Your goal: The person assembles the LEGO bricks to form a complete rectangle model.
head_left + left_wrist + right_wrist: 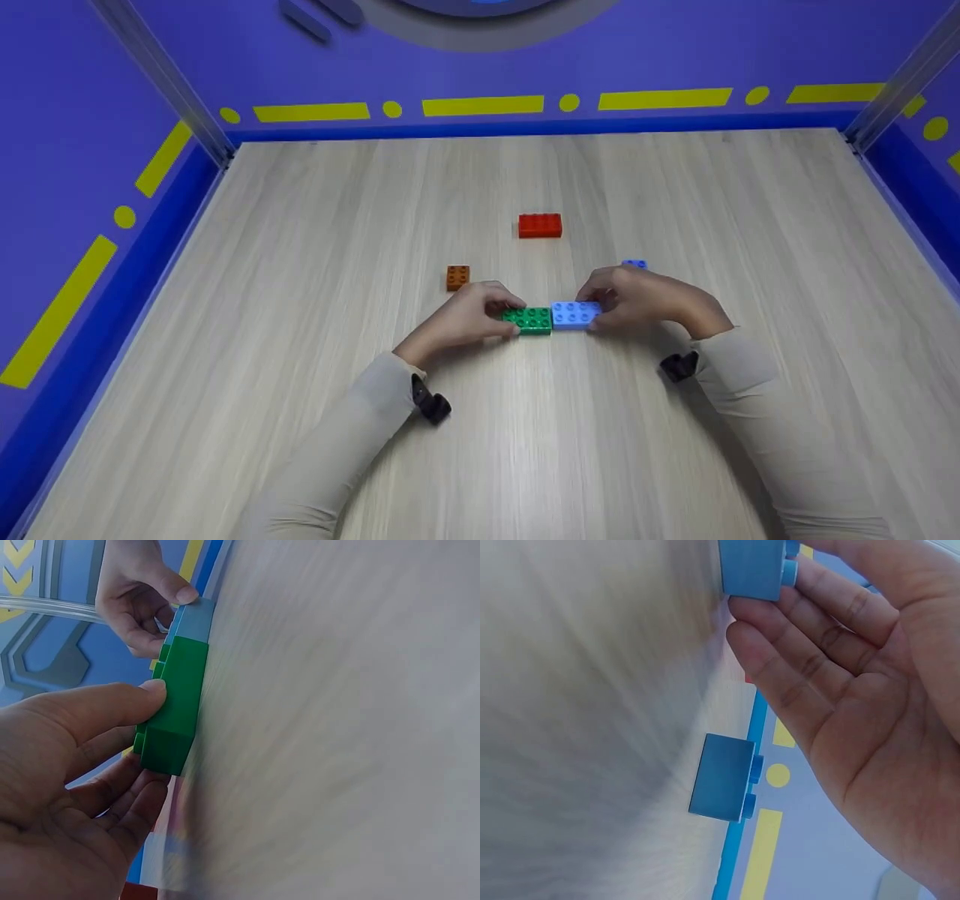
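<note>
A green toy building brick [532, 321] and a light blue one [574, 316] lie end to end on the table, studs up, their short ends meeting. My left hand [474, 313] pinches the green brick at its left end, thumb on the near side and fingers on the far side. At the opposite end, my right hand [637, 296] holds the light blue brick between thumb and fingers. In the left wrist view the green brick [174, 705] shows its long side, with the thumb pressed along its upper edge.
Behind the left hand sits a small orange-brown brick [458, 277]. Farther back lies a red brick [540, 225]. Another blue brick [724, 778] stands beyond the right hand, mostly hidden by it in the head view. Blue walls [480, 75] with yellow marks border the wooden table [337, 225].
</note>
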